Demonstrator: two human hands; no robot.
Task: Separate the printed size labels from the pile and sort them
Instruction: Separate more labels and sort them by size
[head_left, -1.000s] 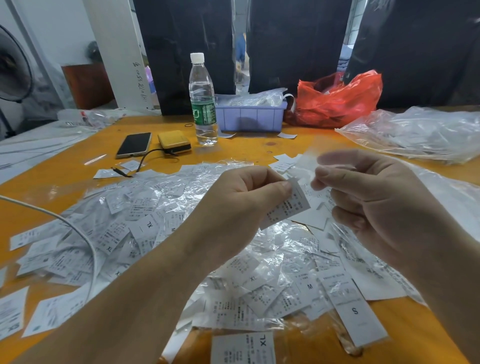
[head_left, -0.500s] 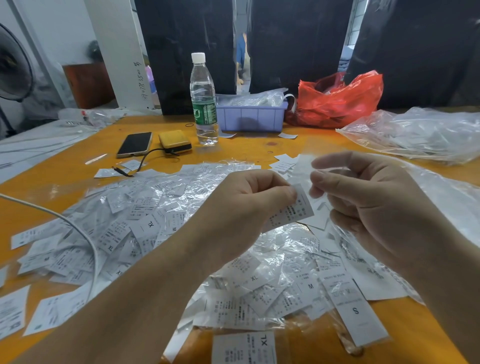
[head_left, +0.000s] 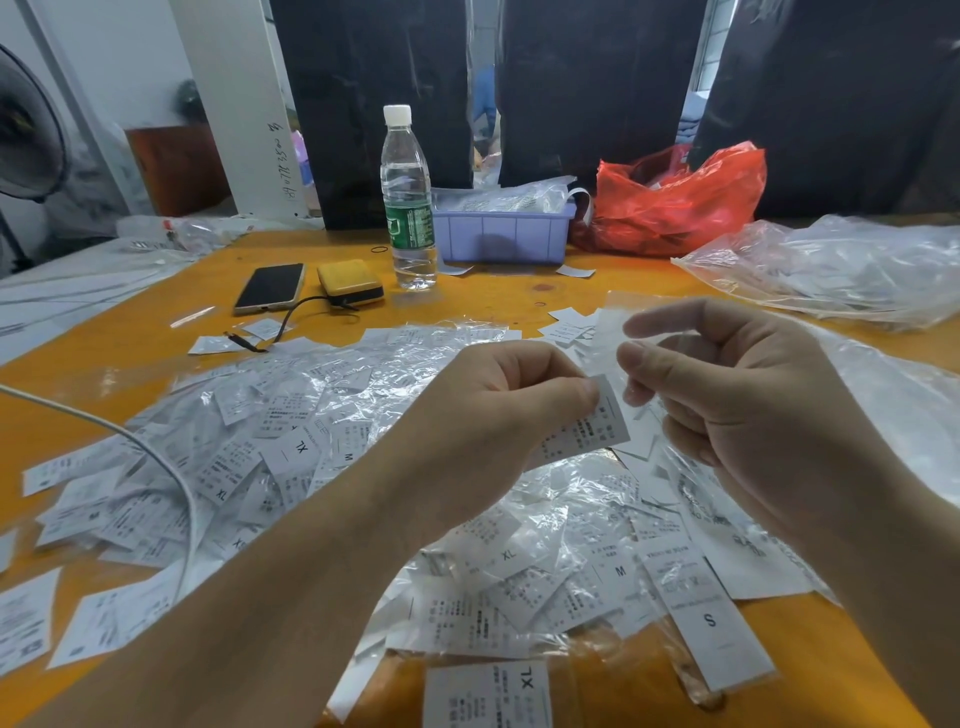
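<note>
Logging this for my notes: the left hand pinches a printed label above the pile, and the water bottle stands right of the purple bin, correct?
Not quite. The head view shows the bottle left of the purple bin. The left hand does pinch a label above the pile.

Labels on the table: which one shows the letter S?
The long label at the pile's near right edge, below the right hand. Others nearby read M or XL.
</note>
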